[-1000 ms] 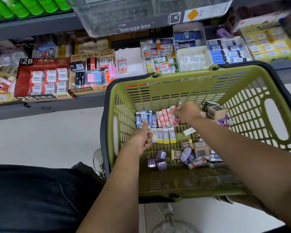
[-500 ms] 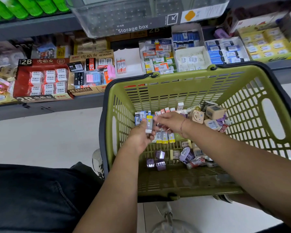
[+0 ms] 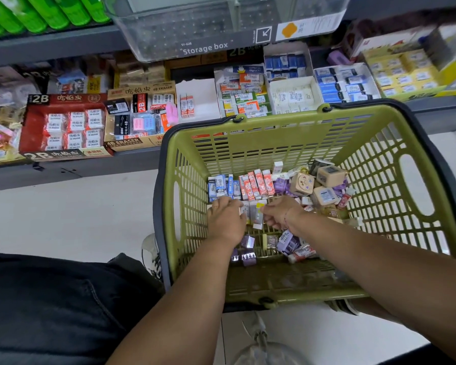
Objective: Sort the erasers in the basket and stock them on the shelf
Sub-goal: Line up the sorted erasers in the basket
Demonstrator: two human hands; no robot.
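So, your erasers are pretty much all down in the green basket (image 3: 287,133), which sits on the pale floor (image 3: 63,214) right up against the bottom shelf (image 3: 90,167). Along the far wall of the basket there's a neat standing row: blue erasers (image 3: 219,184) on the left, red-and-white erasers (image 3: 256,183) touching them on the right. Past those, toward the right corner, it's a loose heap of tan cube erasers (image 3: 324,196) and other bits. Purple erasers (image 3: 287,242) lie scattered nearer to you.

Both your hands are inside the basket, just in front of that row. Your left hand (image 3: 225,219) is palm down with its fingers (image 3: 229,204) bent onto the things below the blue ones. I honestly can't tell if it's gripping anything under there. Your right hand (image 3: 281,214) is just beside it, fingers curled in and pinching the edge of a white eraser with a yellow end (image 3: 257,216), which sits tilted between the two hands.

On the shelf behind, there's a red 2B box (image 3: 63,125) of wrapped erasers at the left, and a clear storage box (image 3: 195,27) hangs over the shelf above.
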